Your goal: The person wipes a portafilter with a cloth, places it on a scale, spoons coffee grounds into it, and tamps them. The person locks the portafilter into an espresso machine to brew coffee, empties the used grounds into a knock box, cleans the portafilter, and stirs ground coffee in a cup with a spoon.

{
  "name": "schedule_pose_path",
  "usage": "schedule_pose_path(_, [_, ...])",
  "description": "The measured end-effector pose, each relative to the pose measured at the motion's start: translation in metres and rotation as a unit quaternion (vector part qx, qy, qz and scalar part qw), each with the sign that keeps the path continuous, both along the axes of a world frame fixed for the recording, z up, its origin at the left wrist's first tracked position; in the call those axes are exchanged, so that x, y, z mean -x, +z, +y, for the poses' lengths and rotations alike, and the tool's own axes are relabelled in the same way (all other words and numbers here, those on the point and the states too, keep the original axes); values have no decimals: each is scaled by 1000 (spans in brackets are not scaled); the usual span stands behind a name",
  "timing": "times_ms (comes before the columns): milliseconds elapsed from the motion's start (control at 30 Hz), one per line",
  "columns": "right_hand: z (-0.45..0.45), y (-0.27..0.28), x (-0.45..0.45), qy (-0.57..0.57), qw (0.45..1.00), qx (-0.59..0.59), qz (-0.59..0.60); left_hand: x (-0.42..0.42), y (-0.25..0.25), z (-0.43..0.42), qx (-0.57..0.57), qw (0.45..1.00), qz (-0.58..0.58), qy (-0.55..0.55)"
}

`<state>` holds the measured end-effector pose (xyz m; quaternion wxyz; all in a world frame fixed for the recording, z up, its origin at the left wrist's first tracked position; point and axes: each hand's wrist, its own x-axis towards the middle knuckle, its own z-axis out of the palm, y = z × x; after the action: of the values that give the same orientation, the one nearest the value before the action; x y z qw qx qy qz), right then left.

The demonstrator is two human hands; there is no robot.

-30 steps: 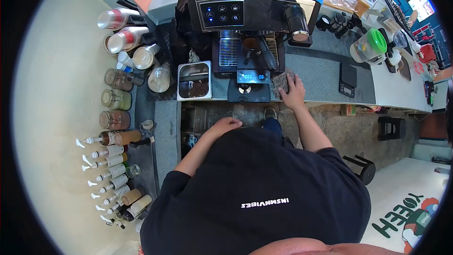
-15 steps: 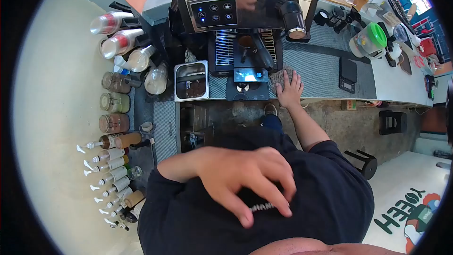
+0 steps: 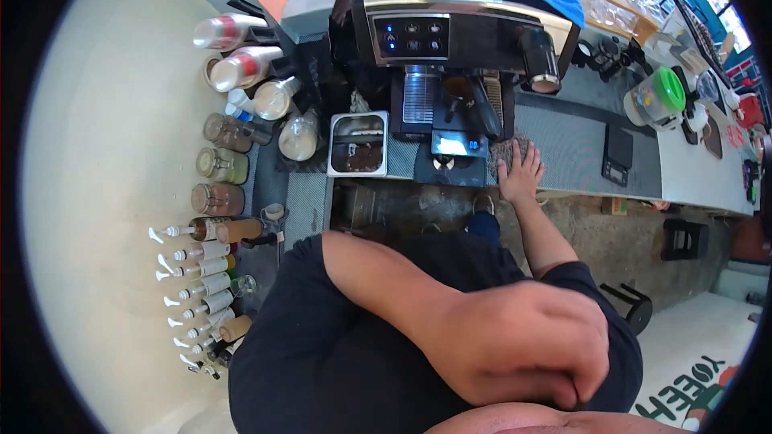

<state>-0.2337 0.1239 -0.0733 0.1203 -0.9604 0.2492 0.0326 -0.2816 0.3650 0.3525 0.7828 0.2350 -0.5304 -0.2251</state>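
My left hand (image 3: 531,345) is raised in front of my chest, close below my chin. Its fingers are curled in, slightly blurred, and no object shows in them. On the counter's front edge my right hand (image 3: 520,172) lies flat with fingers spread, partly over a grey-brown cloth (image 3: 500,149). Just left of it sits a black scale (image 3: 458,145) with a lit display. A portafilter (image 3: 481,108) rests above the scale, in front of the espresso machine (image 3: 474,28). A tamper-like round metal piece (image 3: 443,162) is on the dark mat at the counter edge.
Left of the scale stands a steel container (image 3: 358,173) with coffee grounds. Jars (image 3: 221,165) and pump bottles (image 3: 205,273) line the left wall. A second scale (image 3: 618,153) and a green-lidded tub (image 3: 655,98) are on the right. A black stool (image 3: 635,311) stands on the floor.
My left hand has moved right and closer to my chin, its fingers going from spread to curled. The view has shifted, and my right hand stays on the counter.
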Motion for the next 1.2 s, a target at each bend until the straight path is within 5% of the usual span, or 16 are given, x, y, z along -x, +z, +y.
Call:
schedule_pose_path(200, [3, 2, 2, -4, 999, -22, -28, -34, -3, 37, -45, 995, 7, 83])
schedule_pose_path(467, [-11, -24, -1, 17, 998, 32, -59, -7, 6, 20, 71, 976, 153, 135])
schedule_pose_path(600, [-9, -24, -2, 17, 998, 47, -42, 32, -8, -14, 244, 927, 278, -66])
schedule_pose_path(667, [-8, -19, -5, 11, 999, 28, -31, 29, -17, -8, 202, 927, 265, -176])
schedule_pose_path(767, [-7, -15, -2, 8, 1000, 19, -14, -5, -14, 28, -11, 941, 167, -295])
schedule_pose_path(867, [-9, -17, -3, 2, 1000, 14, -9, 5, -29, 30, -6, 919, 157, -361])
schedule_pose_path(1033, [-6, -14, -2, -2, 1000, -6, -1, 1, -33, 35, -7, 937, -125, -325])
schedule_pose_path(1200, [-6, -2, -2, 2, 999, -30, 17, 7, -38, 45, -80, 952, -173, -238])
